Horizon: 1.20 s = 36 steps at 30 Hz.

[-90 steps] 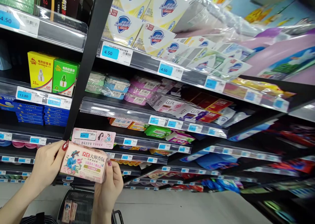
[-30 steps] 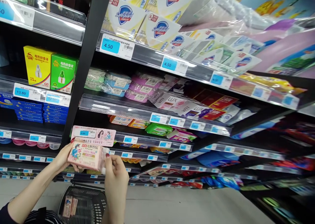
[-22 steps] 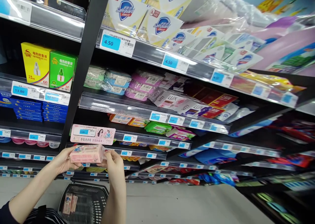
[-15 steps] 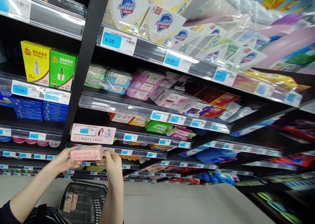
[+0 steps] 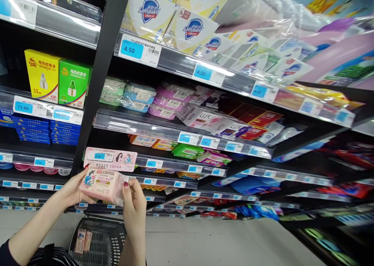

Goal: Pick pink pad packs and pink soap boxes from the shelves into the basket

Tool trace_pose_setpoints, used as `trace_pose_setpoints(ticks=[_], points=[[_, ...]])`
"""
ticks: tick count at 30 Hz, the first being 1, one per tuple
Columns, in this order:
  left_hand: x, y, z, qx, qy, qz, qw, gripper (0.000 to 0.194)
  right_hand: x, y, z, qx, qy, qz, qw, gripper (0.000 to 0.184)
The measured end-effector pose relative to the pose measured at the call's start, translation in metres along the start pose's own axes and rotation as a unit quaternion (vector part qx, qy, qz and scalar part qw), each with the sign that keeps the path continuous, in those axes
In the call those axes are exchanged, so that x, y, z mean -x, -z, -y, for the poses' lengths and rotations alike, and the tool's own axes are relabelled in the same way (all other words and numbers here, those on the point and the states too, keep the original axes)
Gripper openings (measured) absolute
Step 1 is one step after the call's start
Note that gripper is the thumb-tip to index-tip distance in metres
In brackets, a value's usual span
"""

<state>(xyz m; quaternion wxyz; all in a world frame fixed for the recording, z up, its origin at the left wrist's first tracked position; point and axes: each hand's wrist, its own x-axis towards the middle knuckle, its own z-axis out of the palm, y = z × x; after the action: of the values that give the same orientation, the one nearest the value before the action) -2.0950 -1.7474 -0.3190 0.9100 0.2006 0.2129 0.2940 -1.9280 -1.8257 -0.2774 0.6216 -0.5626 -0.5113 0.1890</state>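
A pink soap pack (image 5: 103, 185) with a printed lady and Chinese lettering is held up in front of the lower shelves. My left hand (image 5: 71, 190) grips its left end from behind. My right hand (image 5: 134, 206) pinches its right end, thumb on the front. The pack's printed face is turned toward me. It sits just below a pink shelf tag (image 5: 110, 159). Under my arms stands a black shopping basket (image 5: 108, 235) with two similar pink packs (image 5: 83, 241) inside.
Black store shelves (image 5: 181, 131) with blue price labels run to the right, stocked with Safeguard soap boxes (image 5: 187, 28), Lux boxes (image 5: 204, 119) and wrapped packs. Yellow and green boxes (image 5: 57, 78) stand on the left bay. A black upright post (image 5: 102, 71) divides the bays. Pale floor lies below.
Both hands moved the pack away from me toward the shelf, tipped it edge-on about half a second ago, then turned its printed face back toward me. The basket has not moved.
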Motion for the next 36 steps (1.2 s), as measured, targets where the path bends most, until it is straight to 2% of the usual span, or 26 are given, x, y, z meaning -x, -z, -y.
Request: trace_pose_setpoints(ticks=[3,6,8,13,15,17,20,25,28,30,33,36], points=[[0.002,-0.005,-0.001,0.023,-0.067,0.042,0.997,0.047,0.011,-0.005,0.016,0.042,0.121,0.013,0.992,0.025],[0.003,-0.012,-0.002,0.072,-0.116,0.031,0.99,0.036,0.019,-0.008,0.023,0.076,0.23,0.034,0.97,0.018],[0.005,-0.016,-0.002,0.083,-0.123,0.023,0.989,0.028,0.022,-0.009,0.025,0.096,0.271,0.047,0.957,0.016],[0.007,-0.017,-0.004,0.059,-0.131,0.015,0.99,0.025,0.024,-0.01,0.029,0.107,0.313,0.06,0.942,0.016],[0.007,-0.014,-0.004,0.049,-0.137,0.023,0.989,0.031,0.025,-0.011,0.029,0.104,0.319,0.062,0.94,0.016],[0.008,-0.011,-0.003,0.034,-0.147,0.05,0.987,0.047,0.026,-0.011,0.027,0.103,0.314,0.057,0.942,0.015],[0.012,-0.006,-0.004,-0.027,-0.199,0.083,0.976,0.057,0.026,-0.009,0.02,0.078,0.294,0.042,0.952,0.014],[0.024,0.001,-0.014,-0.193,-0.312,0.093,0.926,0.052,0.019,0.002,0.008,0.003,0.262,0.055,0.964,0.016],[0.028,0.004,-0.021,-0.282,-0.397,0.103,0.867,0.049,0.018,0.007,0.003,-0.053,0.259,0.071,0.962,0.016],[0.03,0.004,-0.023,-0.325,-0.442,0.144,0.824,0.046,0.02,0.009,0.001,-0.093,0.253,0.089,0.959,0.019],[0.03,0.003,-0.026,-0.363,-0.472,0.203,0.778,0.045,0.025,0.009,0.0,-0.133,0.235,0.106,0.957,0.02],[0.03,0.002,-0.028,-0.373,-0.484,0.226,0.759,0.048,0.03,0.01,0.0,-0.144,0.221,0.104,0.959,0.017]])
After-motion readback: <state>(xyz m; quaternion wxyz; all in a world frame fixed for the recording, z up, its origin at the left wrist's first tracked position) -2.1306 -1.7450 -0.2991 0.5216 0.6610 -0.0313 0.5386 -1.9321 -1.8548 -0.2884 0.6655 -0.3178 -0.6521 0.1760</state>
